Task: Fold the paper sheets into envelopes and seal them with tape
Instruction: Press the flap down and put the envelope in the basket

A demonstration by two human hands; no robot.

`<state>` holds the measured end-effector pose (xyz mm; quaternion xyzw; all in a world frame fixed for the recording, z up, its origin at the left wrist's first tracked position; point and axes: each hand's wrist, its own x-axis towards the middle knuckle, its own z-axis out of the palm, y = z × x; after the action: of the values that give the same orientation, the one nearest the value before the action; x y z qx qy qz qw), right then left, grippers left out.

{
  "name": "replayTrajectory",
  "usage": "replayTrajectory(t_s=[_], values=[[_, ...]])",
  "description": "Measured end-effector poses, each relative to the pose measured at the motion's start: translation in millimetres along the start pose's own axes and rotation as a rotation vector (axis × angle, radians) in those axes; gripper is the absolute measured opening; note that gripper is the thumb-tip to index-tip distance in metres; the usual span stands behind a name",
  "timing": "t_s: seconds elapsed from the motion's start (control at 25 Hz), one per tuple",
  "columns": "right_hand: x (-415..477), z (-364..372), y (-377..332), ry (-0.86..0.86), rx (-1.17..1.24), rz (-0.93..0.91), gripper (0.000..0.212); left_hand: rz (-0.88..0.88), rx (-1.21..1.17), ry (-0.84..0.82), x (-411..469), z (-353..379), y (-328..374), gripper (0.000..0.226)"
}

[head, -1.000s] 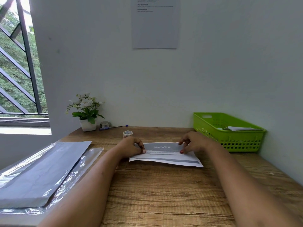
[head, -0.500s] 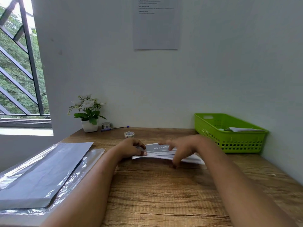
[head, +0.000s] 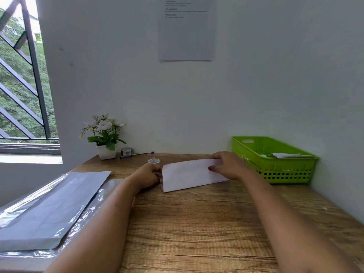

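Left hand [head: 149,175] and right hand [head: 229,166] each pinch an end of the folded sheet [head: 187,175], tilted up. Slack grip: folds likely spring open, tape seals crooked.

My right hand [head: 229,165] hides the far right corner of the paper [head: 187,175], fingertips out of sight behind it. My left hand [head: 147,175] covers the tape's [head: 154,160] base. The notice [head: 186,36] is cut off on top, its print too small to read.
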<state>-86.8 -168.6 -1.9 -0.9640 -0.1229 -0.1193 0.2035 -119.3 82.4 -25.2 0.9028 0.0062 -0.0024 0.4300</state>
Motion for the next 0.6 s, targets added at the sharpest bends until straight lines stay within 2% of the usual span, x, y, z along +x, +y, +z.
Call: replayTrajectory(t_s=[0.2,0.32,0.4,0.52,0.6], values=[[-6.5,17.1,-7.6,0.140,-0.225,-0.023,0.076,-0.005,-0.016,-0.064,2.0,-1.0,-1.8,0.039],[-7.8,25.2,-17.0,0.091,-0.273,-0.071,0.087,0.016,0.002,-0.081,1.9,-1.2,-0.9,0.034],[-7.4,35.8,-26.9,-0.026,-0.224,-0.100,0.077,0.040,0.034,-0.069,2.9,-0.8,-1.3,0.033],[-5.5,52.0,-38.5,-0.218,-0.188,-0.110,0.046,0.079,0.042,0.048,8.9,2.5,-4.7,0.034],[-5.8,56.3,-41.6,-0.233,-0.227,-0.091,0.044,0.121,0.048,0.182,11.6,6.6,-2.2,0.030]])
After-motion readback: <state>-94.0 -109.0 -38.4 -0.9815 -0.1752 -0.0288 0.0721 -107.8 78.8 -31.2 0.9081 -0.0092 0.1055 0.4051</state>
